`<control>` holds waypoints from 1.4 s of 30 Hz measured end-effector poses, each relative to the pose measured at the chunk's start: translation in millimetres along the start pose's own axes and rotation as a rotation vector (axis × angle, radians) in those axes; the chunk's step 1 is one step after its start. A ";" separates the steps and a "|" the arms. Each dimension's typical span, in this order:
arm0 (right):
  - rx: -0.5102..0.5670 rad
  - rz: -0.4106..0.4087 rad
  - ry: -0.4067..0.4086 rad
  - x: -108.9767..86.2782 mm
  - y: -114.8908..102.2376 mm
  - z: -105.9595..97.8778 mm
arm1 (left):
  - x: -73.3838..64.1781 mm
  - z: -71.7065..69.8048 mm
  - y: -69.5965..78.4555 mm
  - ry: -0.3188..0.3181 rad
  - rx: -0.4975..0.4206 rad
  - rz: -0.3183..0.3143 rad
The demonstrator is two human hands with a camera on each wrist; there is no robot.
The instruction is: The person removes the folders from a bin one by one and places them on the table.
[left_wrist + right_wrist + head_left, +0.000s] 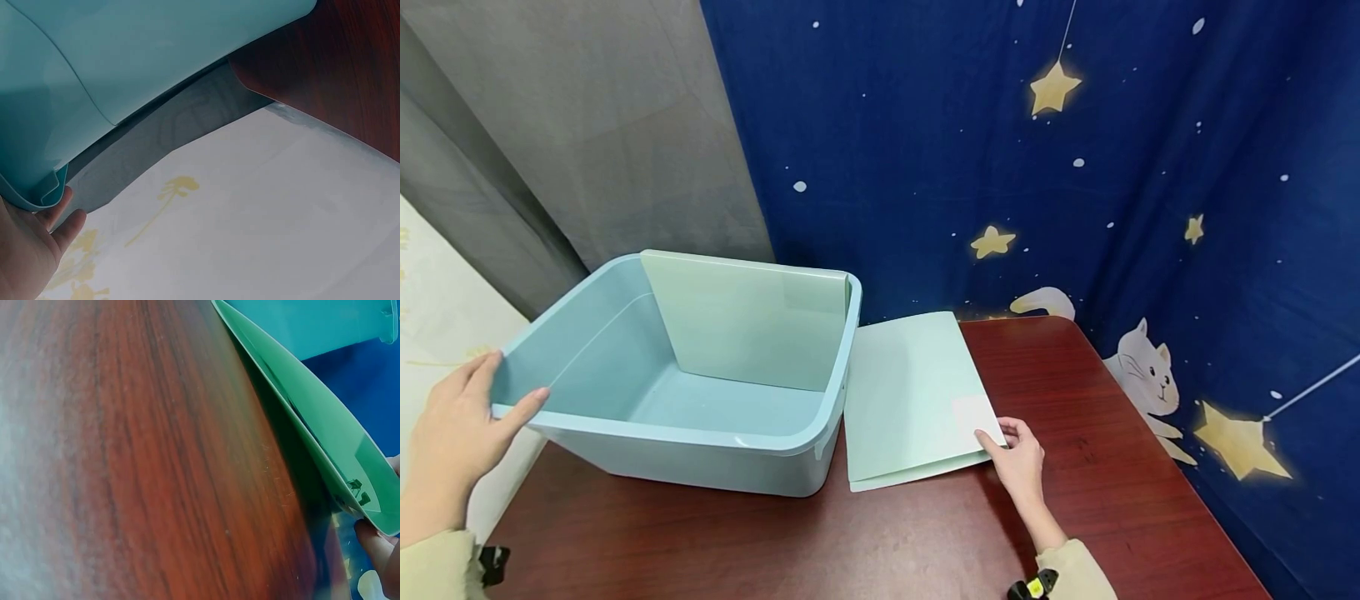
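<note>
A light blue plastic tub (692, 435) stands on the table's left side. My left hand (463, 425) holds its near left corner, thumb along the front rim and fingers at the outer side; in the left wrist view, fingers (67, 232) show below the rim. Inside the tub a pale green folder (752, 325) leans upright against the back wall, its top edge at the rim. To the right of the tub, my right hand (1021, 462) pinches the near right corner of a second pale green folder (910, 392), raised off the table at that corner. Its covers gape slightly in the right wrist view.
The dark red wooden table (925, 542) ends at the right along a slanting edge. Behind it hang a blue star-patterned curtain (910, 125) and a grey curtain (647, 125). White patterned cloth (250, 219) lies beyond the left table edge.
</note>
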State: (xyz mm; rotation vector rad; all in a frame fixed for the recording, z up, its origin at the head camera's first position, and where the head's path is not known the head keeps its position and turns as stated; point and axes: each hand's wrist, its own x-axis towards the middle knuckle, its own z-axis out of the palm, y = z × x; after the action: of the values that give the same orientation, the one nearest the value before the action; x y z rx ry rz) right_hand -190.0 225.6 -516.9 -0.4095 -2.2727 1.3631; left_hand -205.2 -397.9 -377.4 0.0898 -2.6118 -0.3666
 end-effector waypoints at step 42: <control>0.117 -0.277 -0.071 13.9 -20.3 -3.3 | 0.1 0.1 0.6 -0.007 0.005 -0.007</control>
State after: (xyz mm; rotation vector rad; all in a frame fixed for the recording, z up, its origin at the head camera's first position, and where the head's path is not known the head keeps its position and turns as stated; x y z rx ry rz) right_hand -200.6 225.2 -494.4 -0.0055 -2.1935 1.3748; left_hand -205.3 -397.4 -377.3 0.0993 -2.6198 -0.3641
